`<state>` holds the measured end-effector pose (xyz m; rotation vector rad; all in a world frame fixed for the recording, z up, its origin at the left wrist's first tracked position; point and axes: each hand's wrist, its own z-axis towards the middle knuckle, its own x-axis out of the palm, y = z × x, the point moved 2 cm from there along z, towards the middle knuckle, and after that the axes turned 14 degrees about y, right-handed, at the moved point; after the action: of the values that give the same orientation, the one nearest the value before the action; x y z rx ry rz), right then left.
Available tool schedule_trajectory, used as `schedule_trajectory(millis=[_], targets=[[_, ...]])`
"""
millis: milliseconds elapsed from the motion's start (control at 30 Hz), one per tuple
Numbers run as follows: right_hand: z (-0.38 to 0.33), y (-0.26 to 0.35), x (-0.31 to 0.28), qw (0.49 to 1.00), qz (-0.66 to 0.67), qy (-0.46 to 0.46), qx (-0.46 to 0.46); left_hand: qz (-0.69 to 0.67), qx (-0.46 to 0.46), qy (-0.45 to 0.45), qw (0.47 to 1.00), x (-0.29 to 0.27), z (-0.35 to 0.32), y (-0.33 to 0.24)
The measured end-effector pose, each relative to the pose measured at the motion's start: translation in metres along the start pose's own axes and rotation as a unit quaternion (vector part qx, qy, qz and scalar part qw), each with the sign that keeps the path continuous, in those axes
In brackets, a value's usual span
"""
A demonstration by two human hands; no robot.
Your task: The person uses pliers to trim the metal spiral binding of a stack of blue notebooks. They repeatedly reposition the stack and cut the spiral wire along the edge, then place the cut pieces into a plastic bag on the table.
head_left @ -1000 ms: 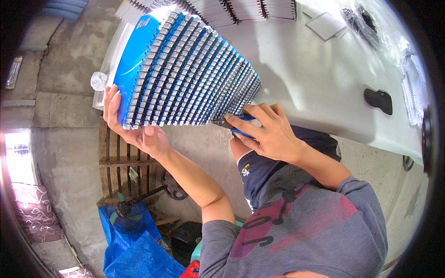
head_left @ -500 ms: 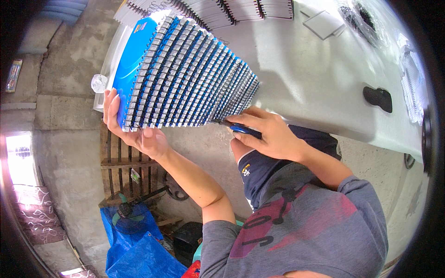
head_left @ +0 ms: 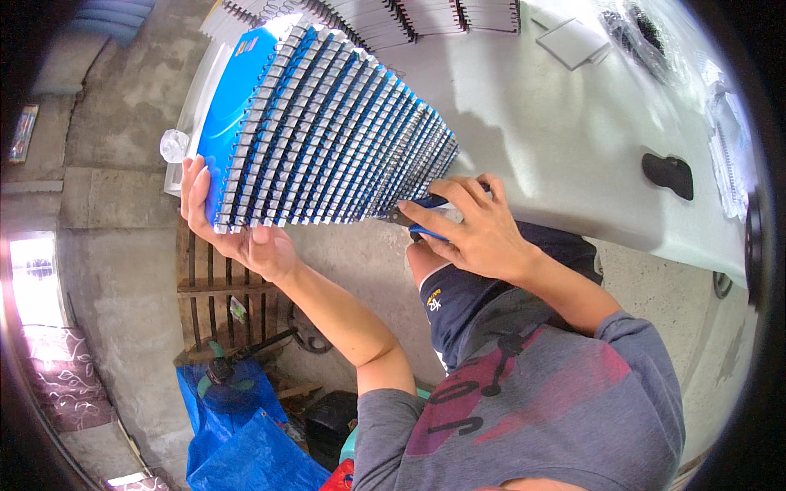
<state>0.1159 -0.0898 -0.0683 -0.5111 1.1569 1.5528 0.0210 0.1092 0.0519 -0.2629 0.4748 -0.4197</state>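
Note:
A long stack of spiral-bound notebooks with blue covers leans fanned out over the table's left end, its dark wire spines facing up. My left hand is closed around the stack's near left corner, fingers on the blue outer cover and thumb along the lower edge. In my right hand are blue-handled pliers, their handles spread apart. The dark jaws touch or nearly touch the spine ends at the stack's lower right corner; the exact contact is too small to make out.
More spiral-bound books lie along the far side of the white table. Also on it are white cards, a plastic-wrapped coil and a black flat object. Below left are a wooden pallet, a fan and a blue tarp.
The fingers of my right hand have spread, and the pliers' handles have opened from nearly closed. My left hand and the notebook stack have hardly moved.

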Motion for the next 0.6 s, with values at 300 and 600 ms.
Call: schedule_trajectory(millis=[300,600], targets=[[0.001,0.000,-0.001,0.987,0.149,0.060,0.027,0.012,-0.008,0.000,1.000,0.000,-0.001,-0.001],[-0.002,0.000,0.009,0.937,0.341,0.061,0.045,0.006,-0.001,0.004,1.000,-0.001,0.000,0.001]])
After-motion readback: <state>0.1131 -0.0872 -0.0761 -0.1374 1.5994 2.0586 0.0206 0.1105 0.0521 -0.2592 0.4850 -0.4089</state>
